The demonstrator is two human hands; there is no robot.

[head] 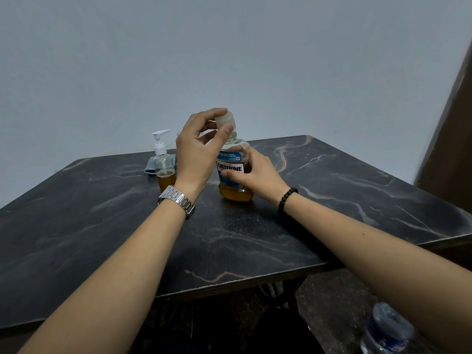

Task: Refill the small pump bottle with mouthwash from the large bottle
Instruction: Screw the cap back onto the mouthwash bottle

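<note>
The large mouthwash bottle (236, 175) stands upright near the middle of the black marble table (255, 238), holding amber liquid in its lower part. My right hand (258, 172) grips its body around the blue label. My left hand (201, 146) pinches the pale cap (225, 121) at the bottle's top between thumb and fingers. To the left stands the small clear pump bottle (163, 164), white pump head fitted, with a little amber liquid at its bottom; my left wrist hides part of it.
A folded blue cloth (150, 166) lies behind the pump bottle. The rim of a clear glass (180, 134) shows behind my left hand. A plastic water bottle (388, 330) stands below the table's edge at the lower right. A brown door frame (449, 149) rises at right.
</note>
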